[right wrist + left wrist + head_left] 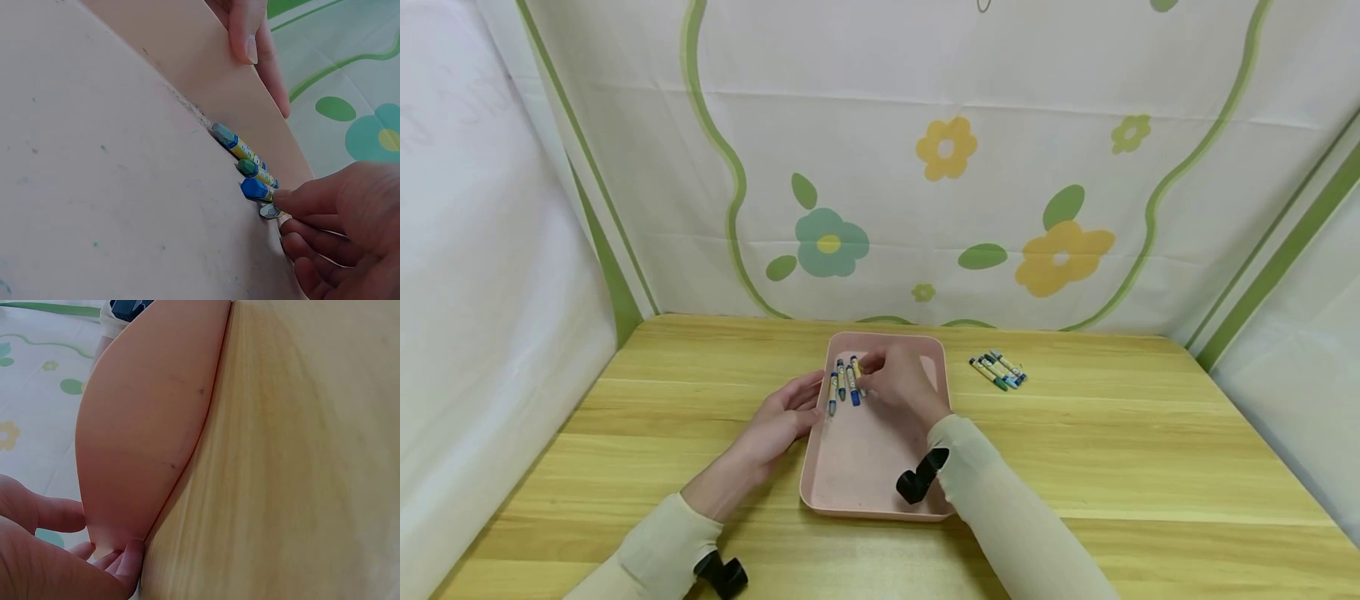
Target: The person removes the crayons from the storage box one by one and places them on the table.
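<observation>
Toward the far left corner of a shallow pink tray (865,467), several paper-wrapped crayons lie side by side, among them a blue-tipped crayon (254,189) and a green-tipped crayon (248,167). My right hand (898,383) pinches a pale grey-tipped crayon (271,211) at the right end of this row; its fingers partly hide it. My left hand (782,421) holds the tray's left side. In the left wrist view its thumb (59,514) is at the rim, while other fingers (129,565) touch the outer wall low down near the table.
On the wooden table (1112,442), right of the tray, lies a loose group of several more crayons (997,369). A white cloth (880,167) with printed flowers rises behind the table. White cloth panels also stand at the left and right.
</observation>
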`<state>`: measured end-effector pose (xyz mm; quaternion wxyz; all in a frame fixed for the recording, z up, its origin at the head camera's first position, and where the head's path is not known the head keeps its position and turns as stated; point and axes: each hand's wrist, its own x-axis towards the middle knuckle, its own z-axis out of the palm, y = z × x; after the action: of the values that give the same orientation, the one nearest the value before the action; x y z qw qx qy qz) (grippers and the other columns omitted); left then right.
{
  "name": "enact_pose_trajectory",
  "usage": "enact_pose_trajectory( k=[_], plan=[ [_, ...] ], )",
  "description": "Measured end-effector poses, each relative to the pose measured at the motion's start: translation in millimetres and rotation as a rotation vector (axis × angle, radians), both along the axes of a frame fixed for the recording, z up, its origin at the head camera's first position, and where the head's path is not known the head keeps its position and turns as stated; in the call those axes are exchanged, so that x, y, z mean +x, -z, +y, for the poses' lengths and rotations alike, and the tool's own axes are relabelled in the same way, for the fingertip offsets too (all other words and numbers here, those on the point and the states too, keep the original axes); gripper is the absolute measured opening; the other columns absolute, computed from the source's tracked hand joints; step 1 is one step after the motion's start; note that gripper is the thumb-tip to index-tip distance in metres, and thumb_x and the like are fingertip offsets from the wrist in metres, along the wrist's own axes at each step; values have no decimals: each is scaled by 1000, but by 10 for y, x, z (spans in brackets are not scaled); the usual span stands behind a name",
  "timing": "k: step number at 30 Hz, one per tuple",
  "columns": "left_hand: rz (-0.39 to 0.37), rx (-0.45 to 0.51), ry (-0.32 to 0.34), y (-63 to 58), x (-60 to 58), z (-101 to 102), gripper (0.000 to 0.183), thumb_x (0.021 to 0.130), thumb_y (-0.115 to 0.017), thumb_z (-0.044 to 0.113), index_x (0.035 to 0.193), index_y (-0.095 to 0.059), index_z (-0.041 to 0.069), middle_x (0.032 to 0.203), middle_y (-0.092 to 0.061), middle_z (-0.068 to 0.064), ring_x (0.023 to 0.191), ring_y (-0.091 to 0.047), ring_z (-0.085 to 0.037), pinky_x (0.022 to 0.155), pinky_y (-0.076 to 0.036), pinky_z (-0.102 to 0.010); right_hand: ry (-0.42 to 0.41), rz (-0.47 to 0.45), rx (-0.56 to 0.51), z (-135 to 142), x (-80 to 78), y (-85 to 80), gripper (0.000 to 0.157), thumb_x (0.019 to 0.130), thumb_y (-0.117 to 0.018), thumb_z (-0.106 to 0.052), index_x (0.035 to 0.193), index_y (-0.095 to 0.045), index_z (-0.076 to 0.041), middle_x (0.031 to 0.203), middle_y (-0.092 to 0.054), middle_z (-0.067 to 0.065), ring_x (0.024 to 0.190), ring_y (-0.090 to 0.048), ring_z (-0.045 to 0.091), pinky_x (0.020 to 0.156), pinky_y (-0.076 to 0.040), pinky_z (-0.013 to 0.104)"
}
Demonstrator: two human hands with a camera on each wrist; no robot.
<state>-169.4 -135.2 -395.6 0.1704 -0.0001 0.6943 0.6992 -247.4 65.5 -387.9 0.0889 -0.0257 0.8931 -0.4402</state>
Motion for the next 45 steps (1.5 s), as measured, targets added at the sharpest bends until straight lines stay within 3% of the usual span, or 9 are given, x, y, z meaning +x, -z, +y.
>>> enact_pose_trajectory(
  k=[6,13,20,24,31,39,45],
  plan=[
    [3,6,0,-7,-11,4,69,103,-50,-2,167,-28,7,174,-31,-18,162,-29,-36,130,-31,-55,27,1,-6,12,0,-15,21,91,-84,-14,111,-80,-12,104,-76,3,91,-68,19,75,-59,26],
    [4,-3,3,-6,1,1,68,103,-50,-1,167,-29,8,174,-31,-18,162,-29,-36,131,-31,-55,-4,16,-8,-1,-2,23,21,91,-85,-14,111,-80,-10,105,-77,5,86,-69,19,72,-60,25],
    [7,-8,7,-4,9,-3,68,104,-50,0,167,-28,7,174,-31,-18,162,-28,-36,131,-31,-55,3,20,16,-15,-7,43,23,90,-86,-14,112,-81,-11,106,-76,3,90,-69,18,78,-62,28],
    [10,-7,9,1,9,-5,68,104,-50,0,167,-28,7,174,-31,-18,162,-28,-37,131,-30,-55,4,31,21,-13,-8,48,21,90,-85,-13,111,-80,-11,106,-77,3,89,-69,17,74,-61,26],
    [15,-5,7,5,2,-5,68,104,-50,0,167,-29,7,174,-31,-18,163,-28,-36,131,-30,-55,59,18,44,-3,-2,17,21,92,-80,-10,112,-80,-14,104,-75,2,89,-68,19,73,-59,26],
    [14,-5,6,4,5,-3,68,104,-50,-1,168,-28,7,174,-31,-18,163,-28,-36,131,-30,-55,24,84,60,-32,-1,40,18,91,-85,-17,108,-81,-11,103,-76,2,91,-68,17,79,-60,29],
    [15,-2,12,-5,8,-4,68,104,-50,0,168,-27,7,174,-30,-18,163,-27,-36,131,-29,-55,15,97,78,-49,-25,57,19,90,-85,-15,108,-82,-9,100,-76,3,89,-67,17,76,-57,29]
  ],
)
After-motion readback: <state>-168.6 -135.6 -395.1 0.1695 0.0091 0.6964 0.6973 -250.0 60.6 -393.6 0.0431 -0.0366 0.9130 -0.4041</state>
